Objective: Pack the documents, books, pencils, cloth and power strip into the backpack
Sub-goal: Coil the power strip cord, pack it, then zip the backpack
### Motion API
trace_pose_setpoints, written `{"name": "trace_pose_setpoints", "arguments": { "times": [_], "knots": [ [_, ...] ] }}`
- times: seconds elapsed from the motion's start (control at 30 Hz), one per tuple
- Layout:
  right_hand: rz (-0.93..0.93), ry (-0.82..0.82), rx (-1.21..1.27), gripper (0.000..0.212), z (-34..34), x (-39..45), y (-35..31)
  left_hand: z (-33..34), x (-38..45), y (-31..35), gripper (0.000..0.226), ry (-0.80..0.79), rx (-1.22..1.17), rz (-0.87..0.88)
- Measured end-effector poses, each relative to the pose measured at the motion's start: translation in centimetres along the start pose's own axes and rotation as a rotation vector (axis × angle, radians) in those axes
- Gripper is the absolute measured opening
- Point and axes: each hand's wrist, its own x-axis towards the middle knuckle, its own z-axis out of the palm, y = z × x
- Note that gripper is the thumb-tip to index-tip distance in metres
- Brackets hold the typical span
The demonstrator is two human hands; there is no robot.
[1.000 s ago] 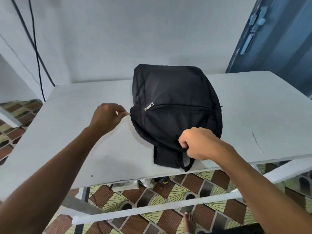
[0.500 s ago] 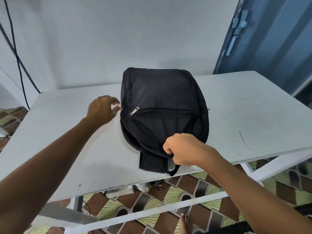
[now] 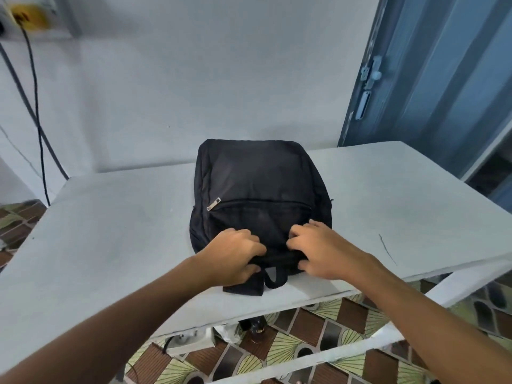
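- Black backpack (image 3: 260,195) lay flat on the white table (image 3: 110,231), front zipper pull (image 3: 214,204) on its left
- Left hand (image 3: 235,256) gripped its near edge, fingers curled; right hand (image 3: 318,250) gripped alongside, by the carry loop (image 3: 274,278)

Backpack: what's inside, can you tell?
No. The black backpack lies zipped on the white table, front pocket closed. The left hand and right hand grip its near edge. Contents are hidden.

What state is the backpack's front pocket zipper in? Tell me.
Shut: on the backpack the zipper pull sits at the left end of the pocket line, and no gap shows along it.
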Motion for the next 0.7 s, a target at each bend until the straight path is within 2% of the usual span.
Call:
{"name": "trace_pose_setpoints", "arguments": {
  "times": [0.1,0.23,0.43,0.53,0.63,0.7],
  "knots": [
    [-0.022,0.081,0.223,0.027,-1.7,0.1,0.8,-3.2,0.6,-0.3,0.014,0.007,-0.080,-0.022],
    [-0.032,0.098,0.446,0.010,-6.1,0.5,0.7,-8.9,0.5,-2.5,0.022,0.041,-0.176,-0.058],
    [-0.023,0.280,0.598,0.032,-14.7,2.3,-1.3,-17.5,-0.1,-6.2,0.002,0.253,-0.168,-0.150],
    [0.038,0.453,0.866,0.037,-18.8,4.3,-2.0,-20.8,0.2,-8.0,0.010,0.497,-0.139,-0.252],
    [0.111,0.581,1.224,0.030,-22.3,6.1,-2.3,-22.6,0.4,-8.3,0.024,0.884,-0.062,-0.383],
    [0.155,0.630,1.454,0.032,-24.0,7.0,-2.2,-22.5,0.4,-6.7,0.023,1.118,-0.053,-0.376]
  ]
}}
